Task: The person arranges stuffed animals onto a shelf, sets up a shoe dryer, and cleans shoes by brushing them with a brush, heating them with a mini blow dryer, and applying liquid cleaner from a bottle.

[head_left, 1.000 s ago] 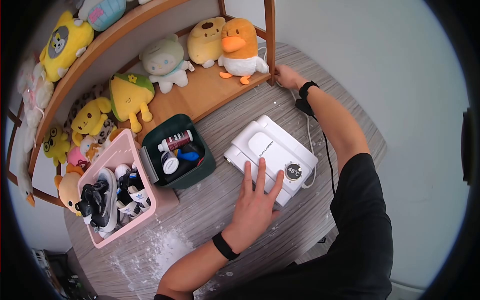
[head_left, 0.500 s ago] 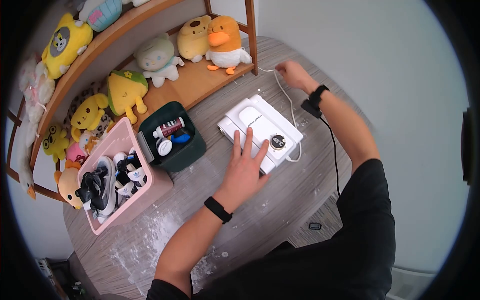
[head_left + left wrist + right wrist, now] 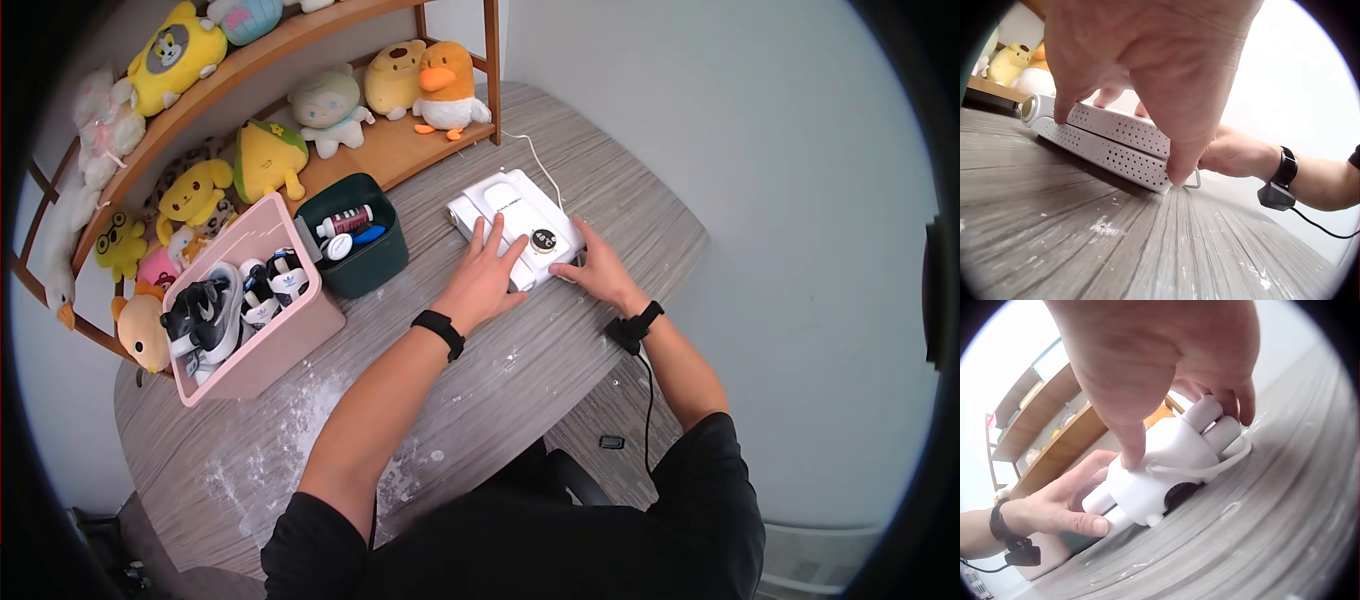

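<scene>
A white folded shoe dryer with a round display reading 48°C lies on the table. My left hand rests on its near side with spread fingers over the top; in the left wrist view the thumb touches the perforated side near the corner. My right hand grips the right end. The right wrist view shows its thumb against the white end face and fingers round the opposite edge. A white cord loops out of that end.
Left of the dryer stand a dark green bin holding bottles and a pink bin holding shoes. Behind, a wooden shelf carries several plush toys. White powder marks the near table. A wall rises at the right.
My right hand has come back from beside the shelf post and the white cord to the dryer's right end. The left hand stays on the dryer. The head view has shifted.
</scene>
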Demonstrator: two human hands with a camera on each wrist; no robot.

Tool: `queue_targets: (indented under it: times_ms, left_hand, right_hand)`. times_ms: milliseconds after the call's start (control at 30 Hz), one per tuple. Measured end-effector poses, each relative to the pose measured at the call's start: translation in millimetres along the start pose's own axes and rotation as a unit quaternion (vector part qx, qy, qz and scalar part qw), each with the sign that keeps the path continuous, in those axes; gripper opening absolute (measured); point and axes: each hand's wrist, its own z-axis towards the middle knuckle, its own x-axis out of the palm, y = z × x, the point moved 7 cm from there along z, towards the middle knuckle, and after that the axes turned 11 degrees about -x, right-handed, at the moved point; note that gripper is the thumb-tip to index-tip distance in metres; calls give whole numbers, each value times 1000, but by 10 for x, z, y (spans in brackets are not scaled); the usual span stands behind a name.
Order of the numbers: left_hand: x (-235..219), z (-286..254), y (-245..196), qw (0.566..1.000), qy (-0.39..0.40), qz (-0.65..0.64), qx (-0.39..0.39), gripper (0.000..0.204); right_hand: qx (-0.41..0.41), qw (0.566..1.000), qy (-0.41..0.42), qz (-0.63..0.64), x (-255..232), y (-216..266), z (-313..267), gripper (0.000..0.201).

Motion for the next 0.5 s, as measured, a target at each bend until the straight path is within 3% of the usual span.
queue_targets:
  times_ms: [200,267,400,500]
  left_hand:
    - [83,58,-110,1000,-4,28,-6,95]
    - [128,84,-168,999,1,41,-14,95]
    - [169,89,-313,999,-39,38,-4,96]
    - [163,114,-377,992,-61,114,3,102]
  right_hand:
    - [-42,995,32,-90,-79,38,60,117]
    - [28,999,29,-15,-121,-40,54,119]
    - [53,996,34,-60,-226,-164,19,118]
    - [58,996,31,-60,-301,-225,77,118]
